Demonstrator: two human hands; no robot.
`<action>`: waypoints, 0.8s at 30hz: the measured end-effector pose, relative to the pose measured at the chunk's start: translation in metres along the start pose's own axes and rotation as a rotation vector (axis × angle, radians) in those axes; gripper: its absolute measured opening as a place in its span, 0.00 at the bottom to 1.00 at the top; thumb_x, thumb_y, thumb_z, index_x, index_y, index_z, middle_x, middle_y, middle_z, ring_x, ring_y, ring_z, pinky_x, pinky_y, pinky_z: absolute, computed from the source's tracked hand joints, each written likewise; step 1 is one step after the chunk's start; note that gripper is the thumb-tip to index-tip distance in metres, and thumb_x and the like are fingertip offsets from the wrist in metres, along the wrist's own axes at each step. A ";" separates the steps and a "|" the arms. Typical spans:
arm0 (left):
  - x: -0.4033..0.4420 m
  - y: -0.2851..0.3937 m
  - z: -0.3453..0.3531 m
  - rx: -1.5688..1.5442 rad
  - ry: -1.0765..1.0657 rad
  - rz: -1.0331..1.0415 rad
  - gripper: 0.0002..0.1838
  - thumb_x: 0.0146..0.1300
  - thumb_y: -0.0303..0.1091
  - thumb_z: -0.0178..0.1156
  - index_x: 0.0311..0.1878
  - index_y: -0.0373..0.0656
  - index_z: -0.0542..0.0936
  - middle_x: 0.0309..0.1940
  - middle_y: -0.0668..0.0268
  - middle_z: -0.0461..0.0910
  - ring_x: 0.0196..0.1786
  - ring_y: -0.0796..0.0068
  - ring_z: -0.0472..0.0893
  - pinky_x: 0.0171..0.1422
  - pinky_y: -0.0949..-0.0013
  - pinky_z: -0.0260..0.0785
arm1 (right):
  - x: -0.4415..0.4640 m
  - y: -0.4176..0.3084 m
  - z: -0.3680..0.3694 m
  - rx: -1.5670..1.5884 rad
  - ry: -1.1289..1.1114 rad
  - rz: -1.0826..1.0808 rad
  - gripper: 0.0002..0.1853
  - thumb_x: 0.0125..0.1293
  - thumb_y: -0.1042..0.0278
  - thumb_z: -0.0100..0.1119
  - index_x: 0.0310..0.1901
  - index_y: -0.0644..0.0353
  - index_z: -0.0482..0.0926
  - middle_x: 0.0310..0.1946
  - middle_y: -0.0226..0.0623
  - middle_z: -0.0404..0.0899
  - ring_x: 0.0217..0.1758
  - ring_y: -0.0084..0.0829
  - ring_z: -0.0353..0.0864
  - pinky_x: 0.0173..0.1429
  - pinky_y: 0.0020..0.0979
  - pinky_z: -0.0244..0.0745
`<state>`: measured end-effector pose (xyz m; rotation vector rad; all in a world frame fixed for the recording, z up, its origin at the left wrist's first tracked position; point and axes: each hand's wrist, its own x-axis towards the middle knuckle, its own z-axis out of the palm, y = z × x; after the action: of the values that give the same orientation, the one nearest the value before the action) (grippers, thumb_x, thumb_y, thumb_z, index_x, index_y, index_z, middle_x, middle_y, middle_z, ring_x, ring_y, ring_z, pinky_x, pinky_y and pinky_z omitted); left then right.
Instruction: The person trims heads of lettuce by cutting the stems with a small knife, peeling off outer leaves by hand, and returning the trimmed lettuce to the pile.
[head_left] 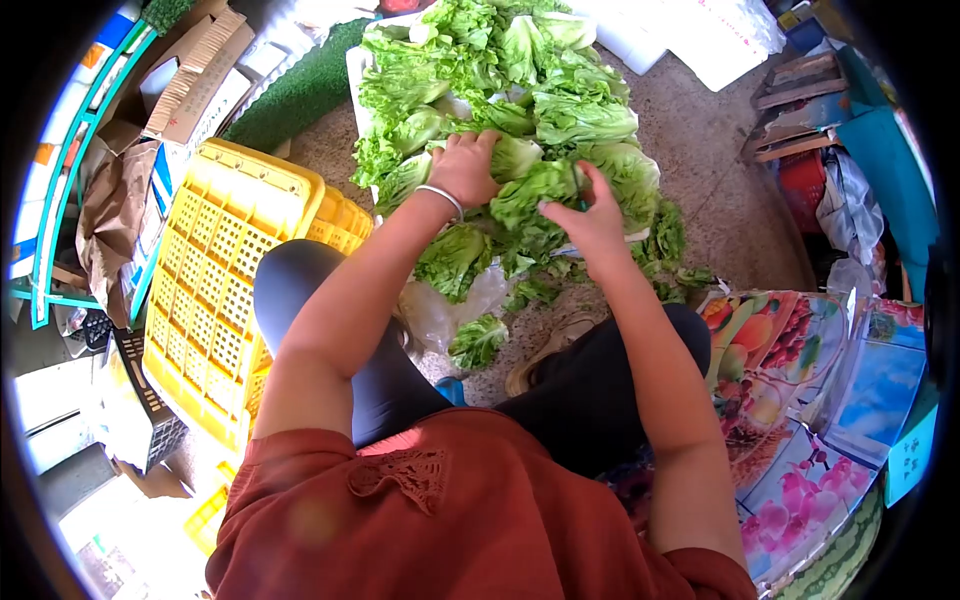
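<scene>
A white foam box is piled high with heads of green leaf lettuce. My left hand, with a bracelet at the wrist, curls over a lettuce head in the near part of the pile; its fingertips are partly hidden among the leaves. Beside it, my right hand grips a lettuce head at its right side, thumb in front and fingers behind. Loose lettuce leaves lie on the floor between my feet, close to a clear plastic bag.
Stacked yellow plastic crates stand close at my left knee. Cardboard boxes and a green shelf frame are farther left. To the right are a fruit-printed box, wooden slats and bare floor.
</scene>
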<state>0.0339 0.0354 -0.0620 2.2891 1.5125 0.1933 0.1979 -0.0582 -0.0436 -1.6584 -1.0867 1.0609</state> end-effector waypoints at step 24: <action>0.054 -0.009 -0.004 -0.385 0.179 0.286 0.27 0.50 0.27 0.59 0.57 0.50 0.73 0.44 0.59 0.79 0.46 0.65 0.78 0.56 0.71 0.68 | 0.045 0.027 0.010 -0.233 0.284 0.067 0.33 0.44 0.58 0.69 0.50 0.65 0.66 0.39 0.47 0.76 0.42 0.38 0.76 0.45 0.34 0.71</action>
<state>0.0465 0.0887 -0.0669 2.2005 1.0971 0.7191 0.2058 -0.0202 -0.0805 -1.9737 -1.0004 0.7307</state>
